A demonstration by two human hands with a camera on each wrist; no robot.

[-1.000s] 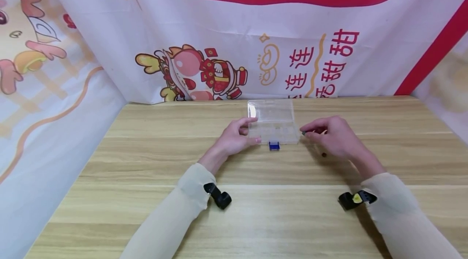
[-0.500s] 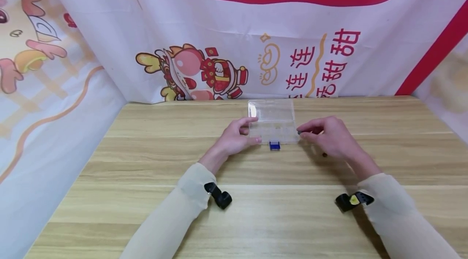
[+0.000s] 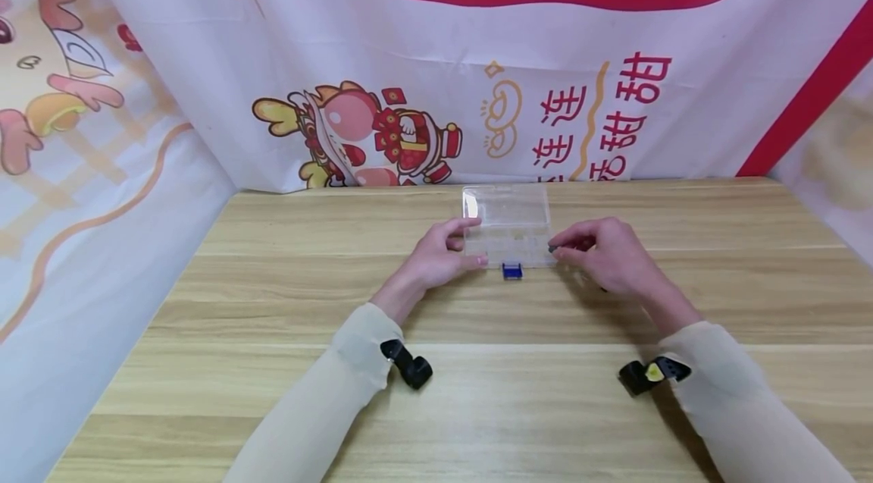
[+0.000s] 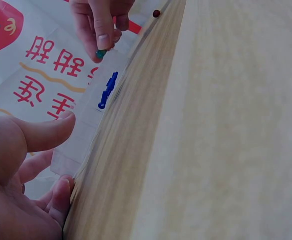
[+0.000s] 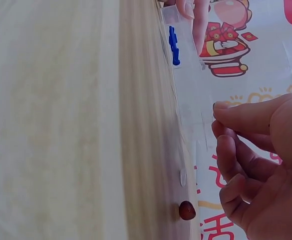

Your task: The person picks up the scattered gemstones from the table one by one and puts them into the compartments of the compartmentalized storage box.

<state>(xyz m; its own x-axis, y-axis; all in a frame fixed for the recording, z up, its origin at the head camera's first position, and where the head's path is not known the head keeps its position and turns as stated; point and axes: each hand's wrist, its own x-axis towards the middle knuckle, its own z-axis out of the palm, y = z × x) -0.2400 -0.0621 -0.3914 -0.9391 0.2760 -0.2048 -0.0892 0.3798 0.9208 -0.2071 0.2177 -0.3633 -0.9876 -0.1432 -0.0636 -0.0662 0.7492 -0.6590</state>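
A clear plastic box [image 3: 508, 248] with a hinged lid stands open near the back of the table. A blue latch [image 3: 512, 271] sits on its front edge. My left hand [image 3: 442, 252] holds the box by its left end, thumb at the front and fingers at the side and back. My right hand [image 3: 607, 255] pinches a small dark green bead [image 4: 101, 53] between thumb and forefinger, over the right end of the box. A reddish-brown bead [image 5: 187, 210] lies on the table below the right hand; the head view mostly hides it.
A small clear, flat piece [image 5: 183, 177] lies between the brown bead and the box. Behind the table [image 3: 518, 407] hangs a printed cloth [image 3: 423, 36], close to the box's raised lid.
My right hand has moved a little left with the green bead, from beside the box to over its right end. The left hand and the box stay put.
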